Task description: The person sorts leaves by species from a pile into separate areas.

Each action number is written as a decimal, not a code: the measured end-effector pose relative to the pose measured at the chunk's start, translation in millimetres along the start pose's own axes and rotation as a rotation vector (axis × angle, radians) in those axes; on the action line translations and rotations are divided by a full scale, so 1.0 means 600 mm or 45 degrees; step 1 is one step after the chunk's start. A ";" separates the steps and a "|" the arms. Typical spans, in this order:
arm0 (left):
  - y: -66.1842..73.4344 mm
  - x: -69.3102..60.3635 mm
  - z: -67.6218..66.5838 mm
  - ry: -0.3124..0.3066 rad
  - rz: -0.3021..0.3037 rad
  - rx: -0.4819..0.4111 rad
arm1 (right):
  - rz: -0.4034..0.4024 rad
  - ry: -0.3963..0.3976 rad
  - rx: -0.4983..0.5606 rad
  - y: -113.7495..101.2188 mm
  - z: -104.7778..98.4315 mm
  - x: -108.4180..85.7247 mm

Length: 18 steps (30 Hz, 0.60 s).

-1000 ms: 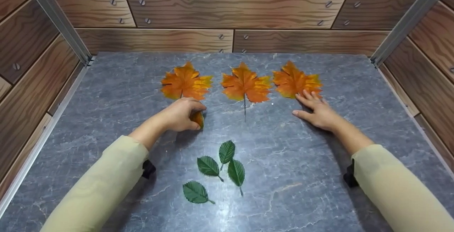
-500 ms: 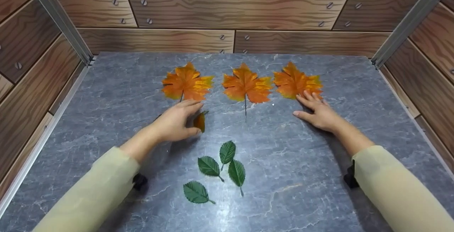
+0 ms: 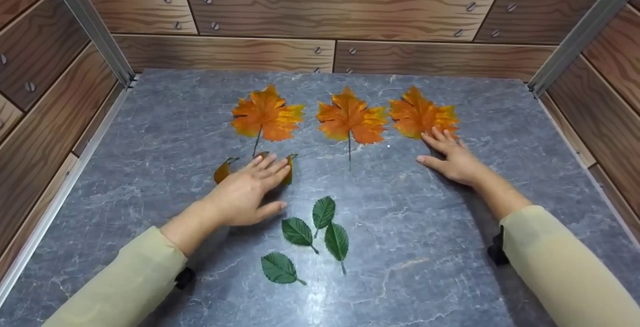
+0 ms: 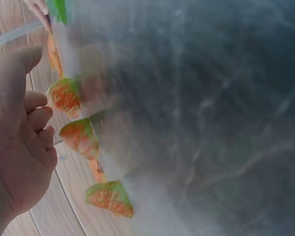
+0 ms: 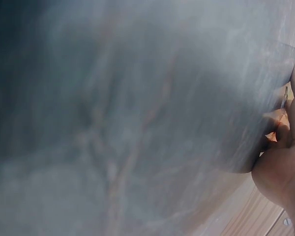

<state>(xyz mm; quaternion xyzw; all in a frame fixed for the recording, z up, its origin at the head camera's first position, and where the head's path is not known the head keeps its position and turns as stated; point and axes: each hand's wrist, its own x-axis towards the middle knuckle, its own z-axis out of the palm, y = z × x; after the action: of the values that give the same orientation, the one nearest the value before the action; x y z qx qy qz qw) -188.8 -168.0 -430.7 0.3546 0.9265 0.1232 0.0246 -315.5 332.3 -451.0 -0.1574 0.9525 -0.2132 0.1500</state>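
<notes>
Three orange maple leaves lie in a row: the left leaf (image 3: 267, 113), the middle leaf (image 3: 351, 116) and the right leaf (image 3: 422, 112). Below the left one, my left hand (image 3: 240, 194) has its fingers extended over small orange-green leaves, partly hiding them. One small leaf (image 3: 222, 171) shows on its left and another (image 3: 289, 171) by its fingertips. The left wrist view shows three such curled leaves (image 4: 79, 138) beyond the hand, none gripped. My right hand (image 3: 452, 161) lies with spread fingers, fingertips over the right maple leaf's lower edge.
Several green leaves (image 3: 297, 232) lie nearer on the grey marbled table (image 3: 400, 287). Wood-patterned panels (image 3: 340, 14) stand behind and at both sides, with metal posts (image 3: 90, 24) at the back corners.
My left hand has drawn back toward me, its fingers loosening from a small orange-green leaf and straightening. Another small leaf has come into view on its left. My right hand has stayed put.
</notes>
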 end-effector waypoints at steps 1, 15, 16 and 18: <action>0.001 0.000 0.002 -0.015 0.003 0.013 | -0.002 0.000 0.000 0.000 0.000 0.000; 0.007 0.012 0.016 -0.147 0.018 0.119 | 0.001 -0.010 0.008 0.001 -0.001 -0.001; 0.007 0.013 0.017 -0.158 0.016 0.122 | 0.003 -0.013 0.007 0.001 -0.001 -0.001; 0.007 0.015 0.018 -0.170 0.019 0.129 | 0.007 -0.015 0.005 0.001 -0.001 -0.001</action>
<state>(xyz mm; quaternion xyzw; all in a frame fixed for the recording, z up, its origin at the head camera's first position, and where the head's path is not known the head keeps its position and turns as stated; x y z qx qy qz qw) -191.2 -156.9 -440.0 0.3696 0.9252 0.0525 0.0674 -315.4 333.1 -450.7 -0.1559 0.9516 -0.2138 0.1566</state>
